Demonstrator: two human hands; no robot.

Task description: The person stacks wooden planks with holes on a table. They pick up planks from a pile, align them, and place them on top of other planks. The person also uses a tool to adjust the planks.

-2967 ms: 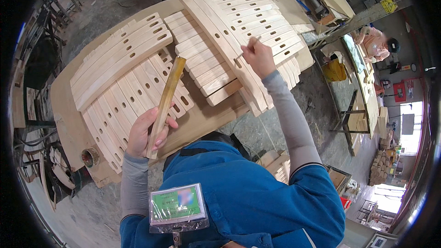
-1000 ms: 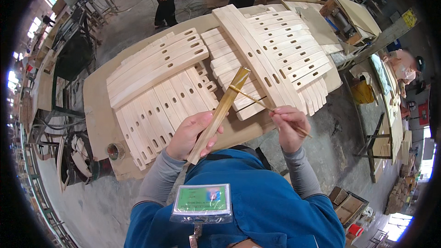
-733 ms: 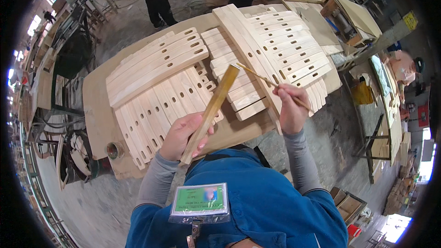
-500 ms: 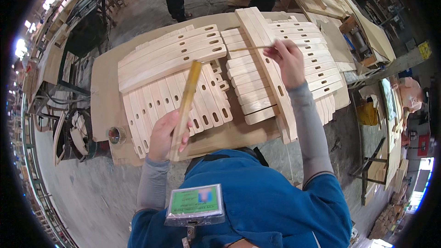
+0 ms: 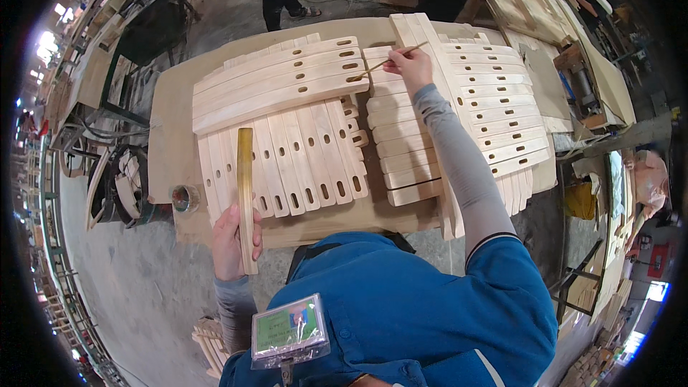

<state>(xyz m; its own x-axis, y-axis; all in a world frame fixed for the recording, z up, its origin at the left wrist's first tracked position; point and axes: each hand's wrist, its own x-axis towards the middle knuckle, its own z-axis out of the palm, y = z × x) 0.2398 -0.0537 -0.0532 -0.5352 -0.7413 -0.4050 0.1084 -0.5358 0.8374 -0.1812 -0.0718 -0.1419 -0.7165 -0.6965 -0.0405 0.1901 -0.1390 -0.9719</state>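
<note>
Wood strip (image 5: 245, 179), probably light, stiff and slick along its yellowed end, juts up from the left hand (image 5: 229, 244), gripped low, the cleaner hold. The right hand (image 5: 411, 69) pinches a slender stick (image 5: 373, 69) mid-length, likely snappable, its tip left of that pinch, at slotted slats (image 5: 251, 88).

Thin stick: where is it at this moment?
In the head view, upper middle, the thin stick is in the right hand, its left tip at an end slot of the upper boards on the left.
</note>
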